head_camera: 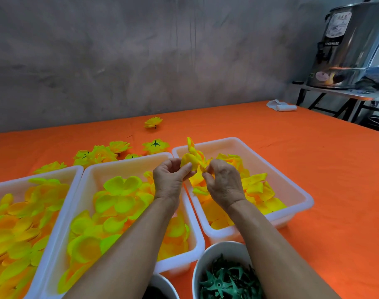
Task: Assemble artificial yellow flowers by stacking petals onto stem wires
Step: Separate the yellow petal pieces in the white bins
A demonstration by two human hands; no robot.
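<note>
A small yellow petal piece (192, 159) is held up between both hands, above the gap between the middle and right trays. My left hand (169, 177) pinches its left side with thumb and fingers. My right hand (224, 181) pinches its lower right edge. No stem wire is visible between the fingers. Three white trays hold loose yellow petals: left tray (61, 203), middle tray (128, 164), right tray (300, 196). Several finished yellow flowers (110, 151) lie on the orange cloth behind the trays, and one more flower (153, 122) lies farther back.
A white bowl (208, 255) of green plastic calyx pieces stands at the front, with a second bowl (164, 281) to its left. A white roll (281, 106) lies at the cloth's far right. A steel urn (348, 46) stands on a side table. A grey wall is behind.
</note>
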